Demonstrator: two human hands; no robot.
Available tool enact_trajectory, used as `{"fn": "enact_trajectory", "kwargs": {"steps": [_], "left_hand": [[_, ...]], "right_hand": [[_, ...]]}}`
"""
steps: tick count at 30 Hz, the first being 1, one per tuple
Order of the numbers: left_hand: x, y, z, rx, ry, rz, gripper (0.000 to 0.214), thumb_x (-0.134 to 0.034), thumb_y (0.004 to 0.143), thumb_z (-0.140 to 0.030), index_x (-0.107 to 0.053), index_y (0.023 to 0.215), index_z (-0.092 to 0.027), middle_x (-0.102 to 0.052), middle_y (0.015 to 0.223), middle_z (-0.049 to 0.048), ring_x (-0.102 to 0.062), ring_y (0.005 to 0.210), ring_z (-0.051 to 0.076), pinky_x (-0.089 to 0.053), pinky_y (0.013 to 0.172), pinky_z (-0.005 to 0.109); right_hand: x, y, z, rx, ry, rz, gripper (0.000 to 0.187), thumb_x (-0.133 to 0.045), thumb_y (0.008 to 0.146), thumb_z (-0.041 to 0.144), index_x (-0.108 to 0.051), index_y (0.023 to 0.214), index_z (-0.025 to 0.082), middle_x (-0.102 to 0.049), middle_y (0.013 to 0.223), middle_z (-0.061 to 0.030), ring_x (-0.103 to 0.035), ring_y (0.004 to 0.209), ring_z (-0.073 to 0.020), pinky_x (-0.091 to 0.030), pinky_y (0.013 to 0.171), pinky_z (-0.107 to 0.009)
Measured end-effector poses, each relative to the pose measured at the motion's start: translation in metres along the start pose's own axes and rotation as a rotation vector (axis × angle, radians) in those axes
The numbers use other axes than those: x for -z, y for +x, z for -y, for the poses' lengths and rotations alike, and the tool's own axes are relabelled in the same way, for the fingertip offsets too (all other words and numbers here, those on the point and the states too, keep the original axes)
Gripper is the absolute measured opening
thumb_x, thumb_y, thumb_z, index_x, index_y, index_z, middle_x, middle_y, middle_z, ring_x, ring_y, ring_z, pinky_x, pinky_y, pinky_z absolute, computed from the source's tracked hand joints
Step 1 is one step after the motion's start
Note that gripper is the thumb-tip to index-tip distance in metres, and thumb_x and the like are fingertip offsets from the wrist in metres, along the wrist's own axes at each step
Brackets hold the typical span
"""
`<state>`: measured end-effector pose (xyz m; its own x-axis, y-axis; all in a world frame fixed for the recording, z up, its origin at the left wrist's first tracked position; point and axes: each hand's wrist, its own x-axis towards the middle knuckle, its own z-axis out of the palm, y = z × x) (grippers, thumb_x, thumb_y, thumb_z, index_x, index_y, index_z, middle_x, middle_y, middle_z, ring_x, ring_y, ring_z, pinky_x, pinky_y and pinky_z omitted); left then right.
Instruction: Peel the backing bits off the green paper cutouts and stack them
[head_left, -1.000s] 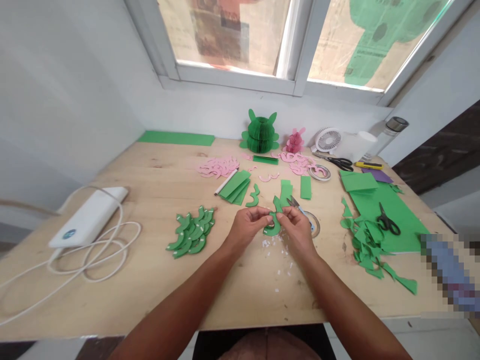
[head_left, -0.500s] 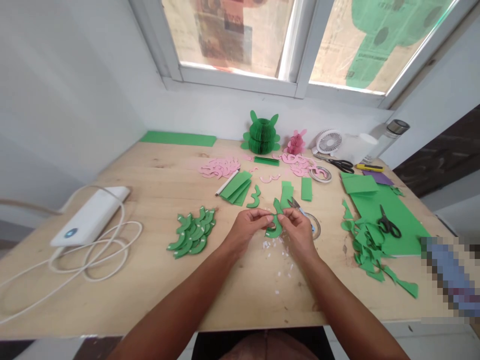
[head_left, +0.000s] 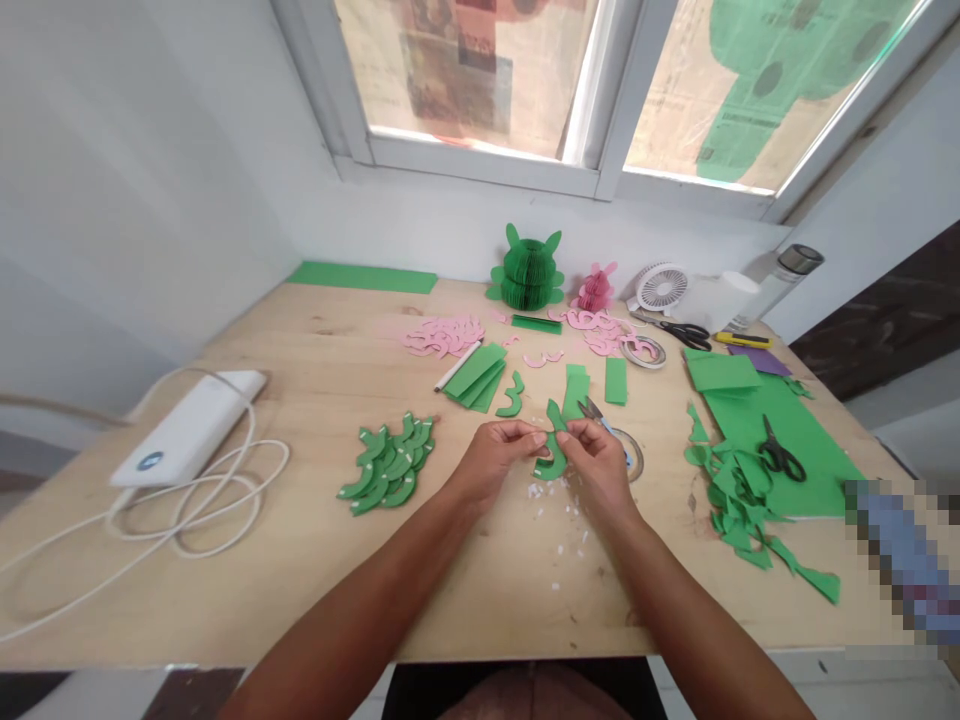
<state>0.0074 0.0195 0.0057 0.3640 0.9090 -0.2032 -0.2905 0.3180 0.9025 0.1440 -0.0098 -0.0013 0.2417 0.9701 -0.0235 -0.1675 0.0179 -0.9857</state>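
Left hand (head_left: 495,458) and right hand (head_left: 592,462) both pinching one curved green paper piece (head_left: 553,462), held just above the desk (head_left: 315,560) at centre. Stack of matching green cutouts (head_left: 390,463) lies left of the hands. Tape roll (head_left: 628,452) and small scissors (head_left: 596,412) just behind the right hand.
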Motion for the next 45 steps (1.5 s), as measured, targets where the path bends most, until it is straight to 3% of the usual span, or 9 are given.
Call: {"fn": "enact_trajectory", "kwargs": {"steps": [16, 23, 32, 38, 45], "left_hand": [[-0.0031, -0.0022, -0.0033, -0.09, 0.129, -0.013, 0.015, -0.072, 0.063, -0.027, -0.066, 0.06, -0.013, -0.065, 0.057, 0.0012, -0.056, 0.057, 0.012, -0.044, 0.064, 0.024], [-0.0018, -0.0012, -0.0032, -0.068, 0.139, -0.06, 0.03, -0.074, 0.062, -0.029, -0.069, 0.088, -0.015, -0.07, 0.08, 0.004, -0.062, 0.063, 0.013, -0.049, 0.065, 0.026], [-0.0056, -0.0022, 0.0004, -0.197, 0.117, -0.112, 0.036, -0.073, 0.061, -0.028, -0.067, 0.093, -0.013, -0.068, 0.08, 0.0064, -0.063, 0.075, 0.02, -0.055, 0.054, 0.027], [-0.007, -0.0038, 0.0007, -0.29, 0.166, -0.174, 0.022, -0.071, 0.062, -0.027, -0.064, 0.08, -0.015, -0.064, 0.076, 0.0039, -0.062, 0.073, 0.018, -0.053, 0.044, 0.022], [-0.0075, -0.0026, 0.0019, -0.275, 0.106, -0.188, 0.014, -0.07, 0.063, -0.023, -0.064, 0.073, -0.015, -0.061, 0.064, -0.0012, -0.058, 0.061, 0.011, -0.05, 0.048, 0.019]], "right_hand": [[0.0021, 0.0015, 0.0041, -0.026, -0.027, 0.003, 0.018, -0.069, 0.066, 0.033, -0.059, 0.069, 0.018, -0.054, 0.06, 0.0042, -0.047, 0.055, -0.0101, -0.036, 0.054, -0.022], [0.0037, 0.0022, 0.0019, -0.049, -0.016, 0.009, 0.02, -0.068, 0.066, 0.034, -0.058, 0.069, 0.017, -0.054, 0.058, 0.0038, -0.046, 0.052, -0.01, -0.036, 0.052, -0.022], [0.0022, -0.0001, -0.0023, -0.049, -0.049, 0.087, 0.019, -0.067, 0.068, 0.034, -0.057, 0.066, 0.018, -0.052, 0.057, 0.0045, -0.044, 0.05, -0.0087, -0.032, 0.05, -0.021], [0.001, 0.0, -0.0023, -0.073, -0.073, 0.111, 0.021, -0.067, 0.067, 0.036, -0.057, 0.067, 0.017, -0.049, 0.054, 0.0052, -0.04, 0.047, -0.008, -0.028, 0.047, -0.021], [0.0012, 0.0002, -0.0029, -0.078, -0.105, 0.117, 0.023, -0.067, 0.067, 0.037, -0.057, 0.068, 0.017, -0.048, 0.054, 0.0048, -0.039, 0.047, -0.0076, -0.027, 0.046, -0.021]]}}
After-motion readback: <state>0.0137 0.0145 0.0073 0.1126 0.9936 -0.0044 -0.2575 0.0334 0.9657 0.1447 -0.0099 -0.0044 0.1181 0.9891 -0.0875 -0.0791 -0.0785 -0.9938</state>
